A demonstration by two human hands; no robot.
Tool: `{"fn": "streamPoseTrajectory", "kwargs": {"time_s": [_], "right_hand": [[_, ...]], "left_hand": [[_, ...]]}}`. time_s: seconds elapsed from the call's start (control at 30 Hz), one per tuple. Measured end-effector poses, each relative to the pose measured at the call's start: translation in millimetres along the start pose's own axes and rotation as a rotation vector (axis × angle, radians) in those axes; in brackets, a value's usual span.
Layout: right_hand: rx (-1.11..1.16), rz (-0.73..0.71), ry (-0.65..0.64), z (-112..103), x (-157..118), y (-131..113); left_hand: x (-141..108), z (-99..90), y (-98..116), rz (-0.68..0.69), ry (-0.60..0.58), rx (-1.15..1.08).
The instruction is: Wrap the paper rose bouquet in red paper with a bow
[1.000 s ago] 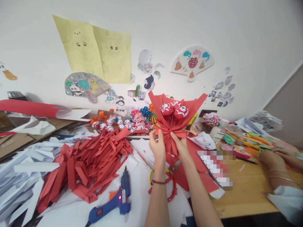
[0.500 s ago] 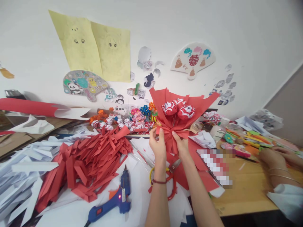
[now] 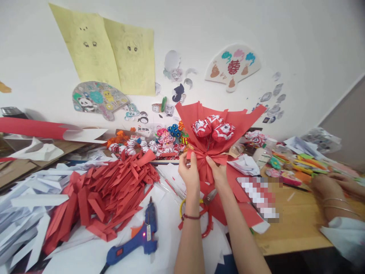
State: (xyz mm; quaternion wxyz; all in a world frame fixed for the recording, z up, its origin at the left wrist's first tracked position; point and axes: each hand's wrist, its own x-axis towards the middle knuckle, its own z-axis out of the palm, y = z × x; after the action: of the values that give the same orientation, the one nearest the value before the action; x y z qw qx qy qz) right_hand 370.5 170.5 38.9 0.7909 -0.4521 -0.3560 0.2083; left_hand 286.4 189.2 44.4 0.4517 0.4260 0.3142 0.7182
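Note:
A bouquet wrapped in red paper (image 3: pixel 194 118) stands upright between my hands, fanned open at the top. Inside it sit red-and-white folded paper flowers (image 3: pixel 224 132) on thin stems. My left hand (image 3: pixel 189 169) pinches the gathered paper on its left side, thumb in front. On the right, my right hand (image 3: pixel 216 171) grips the pleated neck, its thumb pressed on the folds. Scissors (image 3: pixel 210 196) with red and yellow handles lie under my wrists. Left of them rests a blue hot glue gun (image 3: pixel 137 238) with a small red light lit.
Heaps of red paper strips (image 3: pixel 114 186) and white paper strips (image 3: pixel 34 201) cover the left side. Finished flowers (image 3: pixel 167 137) line the wall. A phone-like flat object (image 3: pixel 259 199), its face pixelated, lies right. Another person's hands (image 3: pixel 327 190) rest at the right edge.
My view has shifted slightly. Both hands keep their hold on the red paper, and the bouquet is almost unmoved, with its flowers a little to the left.

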Motion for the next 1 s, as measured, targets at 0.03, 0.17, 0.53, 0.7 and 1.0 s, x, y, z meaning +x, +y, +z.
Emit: {"fn": "streamPoseTrajectory", "kwargs": {"time_s": [0.03,0.17,0.53,0.7,1.0], "right_hand": [[0.002,-0.001,0.002,-0.2,0.5,0.5],[0.017,-0.005,0.023,-1.9,4.3,5.1],[0.048,0.011,0.08,-2.9,12.3,6.8],[0.061,-0.023,0.107,-3.6,13.8,4.4],[0.121,-0.036,0.097,-8.3,14.5,10.4]], "left_hand": [[0.1,0.0,-0.5,0.002,0.002,0.011],[0.4,-0.2,-0.5,0.017,0.025,0.072],[-24.0,-19.5,42.6,0.137,-0.133,0.422],[-56.5,-29.9,42.8,0.037,-0.409,0.635],[-86.9,-67.0,73.5,-0.048,-0.584,0.513]]}}
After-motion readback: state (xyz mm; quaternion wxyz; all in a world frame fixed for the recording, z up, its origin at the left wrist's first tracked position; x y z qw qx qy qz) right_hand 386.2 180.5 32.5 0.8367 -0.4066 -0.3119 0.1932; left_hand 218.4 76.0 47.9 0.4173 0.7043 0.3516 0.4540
